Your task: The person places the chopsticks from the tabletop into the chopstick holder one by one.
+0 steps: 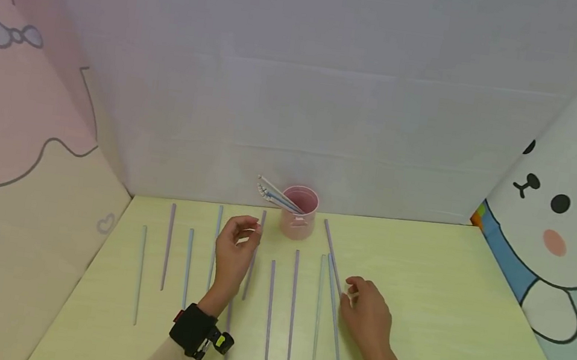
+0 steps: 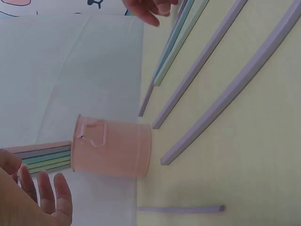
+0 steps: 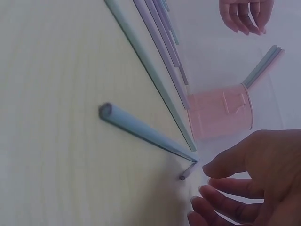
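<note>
My left hand (image 1: 235, 252) hovers above the table left of a pink cup (image 1: 296, 226), its fingers loosely bent with nothing between them. Several thin pastel sticks (image 1: 276, 197) lean leftward out of the cup. Just under that hand lies a purple stick (image 1: 250, 272), partly hidden. Farther right, my right hand (image 1: 369, 318) is beside a purple stick (image 1: 333, 248) and a blue stick (image 1: 334, 317), which lie close together. Between the right thumb (image 3: 230, 160) and fingers there is a gap, and I see nothing held.
More sticks lie spaced out across the yellow table (image 1: 447, 304), among them a green stick (image 1: 139, 276) at far left, a purple stick (image 1: 168, 246) and a pale green stick (image 1: 317, 317). A white backdrop (image 1: 331, 106) rises behind the cup; printed cloth panels flank the table.
</note>
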Available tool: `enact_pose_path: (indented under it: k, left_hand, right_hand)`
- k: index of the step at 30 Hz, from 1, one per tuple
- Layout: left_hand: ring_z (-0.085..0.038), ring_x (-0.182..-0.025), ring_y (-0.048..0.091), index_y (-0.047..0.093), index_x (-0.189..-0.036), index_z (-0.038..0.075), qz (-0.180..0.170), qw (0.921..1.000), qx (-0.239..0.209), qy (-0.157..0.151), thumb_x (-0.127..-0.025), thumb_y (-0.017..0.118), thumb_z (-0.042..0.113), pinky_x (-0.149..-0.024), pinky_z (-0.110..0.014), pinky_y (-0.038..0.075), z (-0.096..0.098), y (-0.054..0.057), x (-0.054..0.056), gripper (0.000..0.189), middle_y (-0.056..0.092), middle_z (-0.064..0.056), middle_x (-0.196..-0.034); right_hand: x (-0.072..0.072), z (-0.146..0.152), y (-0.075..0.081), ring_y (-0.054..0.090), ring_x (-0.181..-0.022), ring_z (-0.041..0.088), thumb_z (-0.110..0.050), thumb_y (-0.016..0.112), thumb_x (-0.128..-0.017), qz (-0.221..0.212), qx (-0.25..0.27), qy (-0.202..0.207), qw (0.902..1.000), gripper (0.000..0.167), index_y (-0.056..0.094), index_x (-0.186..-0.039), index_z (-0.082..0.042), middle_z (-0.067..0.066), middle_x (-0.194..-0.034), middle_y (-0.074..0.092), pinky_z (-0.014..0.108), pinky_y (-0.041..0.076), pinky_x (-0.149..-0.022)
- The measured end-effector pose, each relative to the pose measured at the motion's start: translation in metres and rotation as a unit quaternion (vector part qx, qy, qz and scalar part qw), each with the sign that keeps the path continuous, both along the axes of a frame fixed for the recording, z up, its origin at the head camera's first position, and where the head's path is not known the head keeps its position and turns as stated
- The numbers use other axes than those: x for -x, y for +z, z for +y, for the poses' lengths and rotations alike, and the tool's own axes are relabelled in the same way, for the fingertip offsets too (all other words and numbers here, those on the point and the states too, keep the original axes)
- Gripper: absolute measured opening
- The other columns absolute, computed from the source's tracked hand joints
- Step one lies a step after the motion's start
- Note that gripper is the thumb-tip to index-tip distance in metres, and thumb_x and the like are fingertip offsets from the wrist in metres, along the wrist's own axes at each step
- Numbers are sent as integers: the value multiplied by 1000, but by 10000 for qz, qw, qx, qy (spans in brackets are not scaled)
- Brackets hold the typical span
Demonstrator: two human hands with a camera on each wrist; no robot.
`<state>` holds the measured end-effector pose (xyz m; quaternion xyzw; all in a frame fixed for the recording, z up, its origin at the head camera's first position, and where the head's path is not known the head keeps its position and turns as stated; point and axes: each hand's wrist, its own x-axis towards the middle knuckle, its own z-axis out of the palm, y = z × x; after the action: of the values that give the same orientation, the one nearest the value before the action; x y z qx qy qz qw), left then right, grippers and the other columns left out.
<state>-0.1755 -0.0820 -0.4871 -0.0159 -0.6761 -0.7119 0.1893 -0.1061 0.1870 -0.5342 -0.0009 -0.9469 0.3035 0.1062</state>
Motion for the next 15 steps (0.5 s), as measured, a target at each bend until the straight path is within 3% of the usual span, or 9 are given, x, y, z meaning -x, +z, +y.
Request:
enact_pose_path:
  k: [4, 11, 15]
  left_hand:
    - [-31, -88, 65, 66, -114, -3, -391, 9988, -218, -202, -95, 73, 3, -72, -27, 60, 7, -15, -12, 21, 67, -20, -109]
    - [-46, -92, 65, 65, -116, -3, -857, 9951, -221, -444, -95, 73, 3, -74, -38, 62, 18, -31, -27, 24, 67, -17, -107]
    - [-40, -90, 66, 64, -117, -2, -951, 9943, -206, -445, -95, 72, 3, -75, -42, 62, 22, -36, -33, 24, 67, -17, -109]
  right_hand:
    - [4, -4, -1, 65, -80, 25, -12, 74, -91, -296, -272, -153, 9991, 28, 70, -117, -5, 6, -99, 67, 34, 48, -50]
    - [4, -6, -3, 63, -82, 30, -8, 70, -90, -442, -596, -305, 9968, 24, 71, -113, -3, 8, -96, 65, 38, 48, -48]
    - [2, -4, -2, 60, -73, 29, 1, 60, -88, -439, -674, -344, 9962, 23, 71, -108, -1, 11, -91, 63, 35, 41, -43]
